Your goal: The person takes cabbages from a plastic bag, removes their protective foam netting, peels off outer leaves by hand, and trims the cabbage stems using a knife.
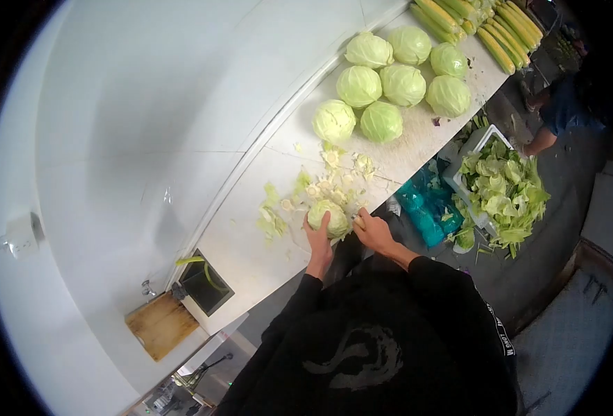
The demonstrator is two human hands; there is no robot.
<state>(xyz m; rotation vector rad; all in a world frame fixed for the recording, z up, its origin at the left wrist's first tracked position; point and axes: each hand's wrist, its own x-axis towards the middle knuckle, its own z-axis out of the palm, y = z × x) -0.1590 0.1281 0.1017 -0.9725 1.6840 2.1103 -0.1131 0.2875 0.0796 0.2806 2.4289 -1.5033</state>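
A pale green cabbage (pixel 328 216) rests near the front edge of the white counter. My left hand (pixel 318 240) is wrapped round its near left side, thumb on top. My right hand (pixel 374 232) is closed on what looks like a knife (pixel 357 220) with a light handle, close to the cabbage's right side; its blade is hard to make out. Just beyond the hands lie cut cabbage stem ends (pixel 324 186) and loose leaf scraps (pixel 271 220). Farther up the counter, several whole cabbages (pixel 381 125) sit in a group.
Wrapped corn cobs (pixel 507 35) lie at the far end. Right of the counter, a white foam box (pixel 457 179) overflows with leaves (pixel 504 194), beside a teal plastic bag (pixel 421 220). Another person's arm (pixel 543 141) is near it. A dark sink (pixel 208 284) and wooden board (pixel 160 324) are at left.
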